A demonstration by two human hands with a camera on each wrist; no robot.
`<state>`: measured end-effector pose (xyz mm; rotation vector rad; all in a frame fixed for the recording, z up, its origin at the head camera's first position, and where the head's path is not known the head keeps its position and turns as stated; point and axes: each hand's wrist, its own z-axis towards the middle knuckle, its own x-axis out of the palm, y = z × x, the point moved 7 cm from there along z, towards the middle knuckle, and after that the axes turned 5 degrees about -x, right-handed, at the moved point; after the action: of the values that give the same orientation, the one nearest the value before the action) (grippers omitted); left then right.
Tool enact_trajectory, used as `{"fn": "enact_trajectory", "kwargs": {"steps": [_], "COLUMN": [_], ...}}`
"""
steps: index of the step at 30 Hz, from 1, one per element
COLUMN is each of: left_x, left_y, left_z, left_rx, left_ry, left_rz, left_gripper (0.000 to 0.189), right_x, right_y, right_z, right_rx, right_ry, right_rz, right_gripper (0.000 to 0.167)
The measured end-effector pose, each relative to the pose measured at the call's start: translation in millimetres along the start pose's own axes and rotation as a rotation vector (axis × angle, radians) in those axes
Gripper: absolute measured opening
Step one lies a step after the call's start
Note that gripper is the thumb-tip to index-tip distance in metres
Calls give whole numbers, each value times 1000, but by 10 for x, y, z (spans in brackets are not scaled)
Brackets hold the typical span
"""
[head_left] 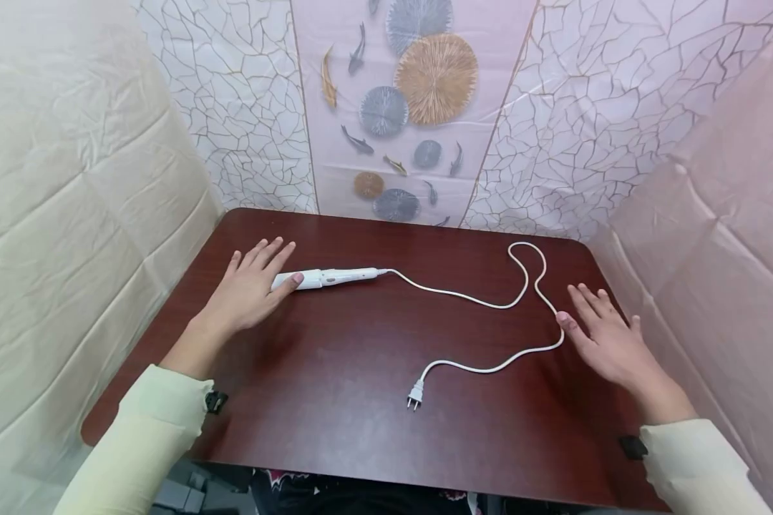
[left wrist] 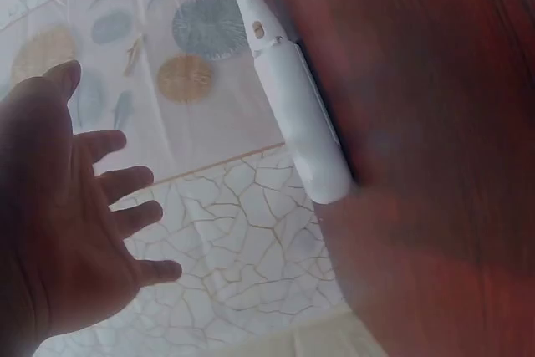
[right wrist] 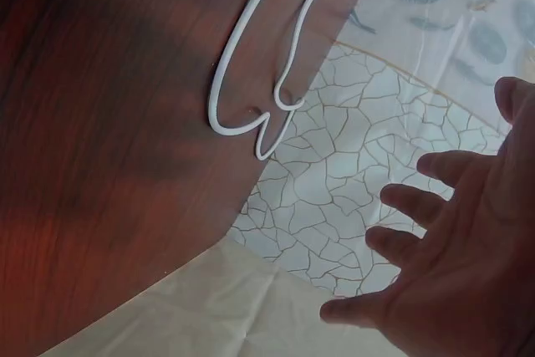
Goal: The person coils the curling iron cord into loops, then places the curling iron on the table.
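A white corded styling wand (head_left: 348,275) lies across the back left of the dark brown table. It has a wider, rounded barrel (left wrist: 305,127) and a slimmer handle with a small button. My left hand (head_left: 251,286), fingers spread, is over the barrel end and hides its tip in the head view; the left wrist view shows a gap between hand and wand. The white cord (head_left: 470,299) loops to the right and curves back to a two-pin plug (head_left: 415,393) near the front. My right hand (head_left: 608,343) is held out beside the cord's right bend, fingers straight, holding nothing.
The brown table (head_left: 335,422) has rounded corners. Behind it hangs a patterned sheet (head_left: 393,186), with pale cloth (head_left: 90,179) on the left and more cloth (head_left: 715,236) on the right. Dark wrist devices (head_left: 215,402) sit at both sleeves.
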<state>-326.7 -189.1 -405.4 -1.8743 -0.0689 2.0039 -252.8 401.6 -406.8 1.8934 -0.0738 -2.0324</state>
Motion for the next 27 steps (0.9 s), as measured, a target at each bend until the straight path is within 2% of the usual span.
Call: {"fn": "enact_trajectory", "kwargs": {"steps": [4,7,12,18,27], "left_x": [47,76,72,27,100], "left_y": [-89,-161,-258,-313,-262], "left_z": [-35,-59,-80,-41,-48], "left_rx": [-12,-6,3,9,4], "left_ry": [71,97,89,73,92], "left_rz": [42,61,81,79,68], "left_gripper": [86,87,83,83,83], "right_x": [59,90,96,88,127], "right_y": [69,155,255,248,231], "right_z": [-42,-61,-43,17,4], "right_rx": [26,16,-10,4,8], "right_ry": [61,73,54,64,77], "right_rz": [-39,-58,-81,-86,-95], "right_gripper": [82,86,86,88,89]}}
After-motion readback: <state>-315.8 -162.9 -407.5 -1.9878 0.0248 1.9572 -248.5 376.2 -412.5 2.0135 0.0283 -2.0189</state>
